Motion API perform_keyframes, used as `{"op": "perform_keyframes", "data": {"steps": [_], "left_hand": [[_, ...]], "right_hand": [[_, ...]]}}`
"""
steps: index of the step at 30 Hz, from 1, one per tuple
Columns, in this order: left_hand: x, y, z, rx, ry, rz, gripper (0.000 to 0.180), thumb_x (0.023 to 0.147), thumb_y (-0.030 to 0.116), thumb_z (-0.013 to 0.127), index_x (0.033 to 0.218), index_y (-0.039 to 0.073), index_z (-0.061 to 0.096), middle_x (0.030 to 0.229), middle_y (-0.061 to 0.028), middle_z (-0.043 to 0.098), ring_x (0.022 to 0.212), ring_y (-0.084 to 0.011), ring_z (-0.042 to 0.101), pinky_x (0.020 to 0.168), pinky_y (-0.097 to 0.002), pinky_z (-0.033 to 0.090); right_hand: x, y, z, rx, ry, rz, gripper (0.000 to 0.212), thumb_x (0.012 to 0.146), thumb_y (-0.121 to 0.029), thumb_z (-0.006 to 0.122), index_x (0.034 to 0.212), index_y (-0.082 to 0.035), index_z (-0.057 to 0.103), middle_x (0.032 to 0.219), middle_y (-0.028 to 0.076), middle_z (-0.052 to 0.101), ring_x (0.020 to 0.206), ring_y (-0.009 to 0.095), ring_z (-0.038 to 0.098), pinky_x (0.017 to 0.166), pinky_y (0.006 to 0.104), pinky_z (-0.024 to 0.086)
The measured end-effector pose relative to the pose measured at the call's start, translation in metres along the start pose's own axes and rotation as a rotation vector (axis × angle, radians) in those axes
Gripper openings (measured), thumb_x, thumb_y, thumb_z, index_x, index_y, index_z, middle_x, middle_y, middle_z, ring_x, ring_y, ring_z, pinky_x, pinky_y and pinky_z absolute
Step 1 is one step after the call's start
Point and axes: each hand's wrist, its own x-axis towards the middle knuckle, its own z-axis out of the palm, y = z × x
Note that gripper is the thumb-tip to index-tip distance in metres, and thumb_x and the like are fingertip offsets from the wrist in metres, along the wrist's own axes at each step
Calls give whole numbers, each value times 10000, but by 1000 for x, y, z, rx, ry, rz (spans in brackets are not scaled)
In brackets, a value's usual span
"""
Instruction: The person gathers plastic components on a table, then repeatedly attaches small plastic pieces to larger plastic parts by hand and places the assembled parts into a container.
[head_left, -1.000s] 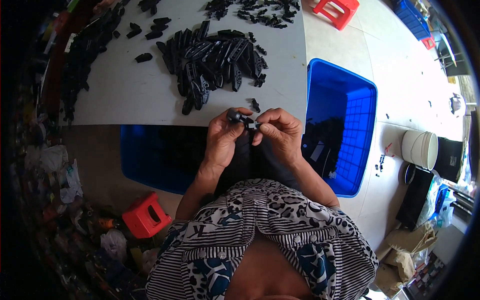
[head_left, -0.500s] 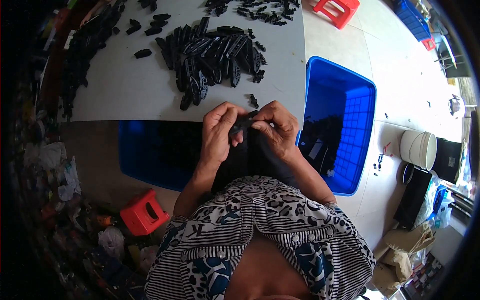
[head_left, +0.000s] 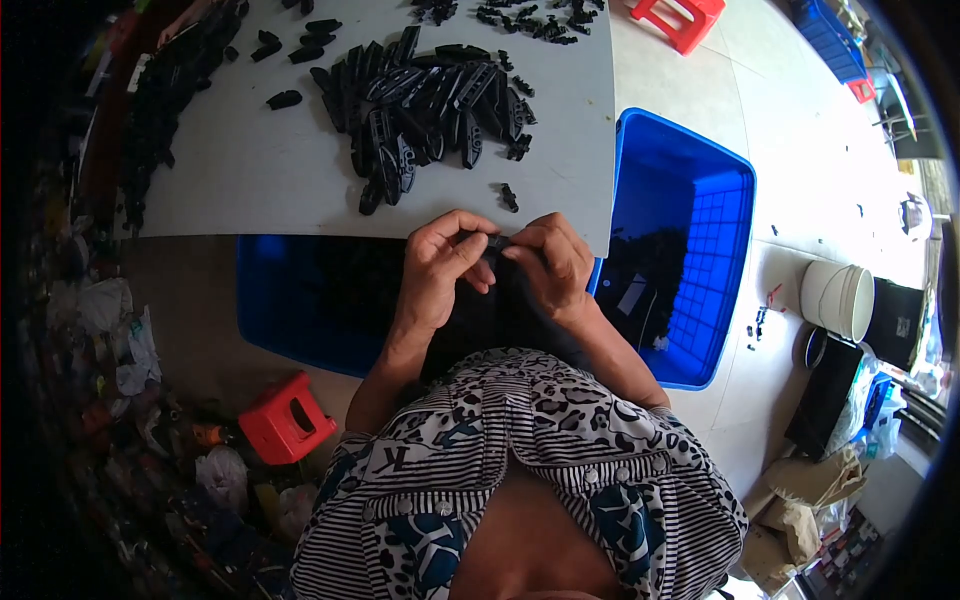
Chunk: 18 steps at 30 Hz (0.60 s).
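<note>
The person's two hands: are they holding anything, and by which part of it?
Yes, a black piece: the left hand grips its left side and the right hand pinches its right side. Most of it is hidden.

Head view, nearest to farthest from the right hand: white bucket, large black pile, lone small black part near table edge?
From the right hand:
1. Lone small black part, ahead-left
2. Large black pile, farther ahead-left
3. White bucket, right

Glare upper R — floor [head_left: 800, 130] blown out, L dim/blurry, fisheye rim dark, bent
</note>
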Motion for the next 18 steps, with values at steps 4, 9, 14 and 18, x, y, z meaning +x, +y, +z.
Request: {"op": "perform_keyframes", "data": {"steps": [4,9,14,18], "left_hand": [[-7,-3,-2,35,55,19,101,865,74,581,884,-20,614,676,-43,595,484,-82,549,433,-193,435],[-26,-8,-4,241,179,144,34,805,-14,586,831,-12,607,630,-24,582,487,-53,522,426,-172,385],[-54,-10,-16,316,153,286,80,806,-75,555,850,-27,602,787,-79,598,521,-85,555,448,-205,445],[-70,-25,-29,209,136,268,89,819,-78,545,879,-33,594,794,-86,589,554,-93,571,468,-207,456]], "right_hand": [[-11,-4,4,-4,-22,22,177,682,18,724,805,-11,600,726,90,564,634,225,557,553,301,438],[-17,-18,6,53,-148,102,257,712,-18,732,918,-4,579,799,121,543,605,249,560,506,306,441],[-7,-34,6,392,-427,504,272,796,-84,691,1005,33,561,835,115,554,622,185,582,525,272,461],[-20,-38,13,479,-568,700,250,817,-93,675,985,48,554,796,106,556,625,151,587,530,263,469]]}}
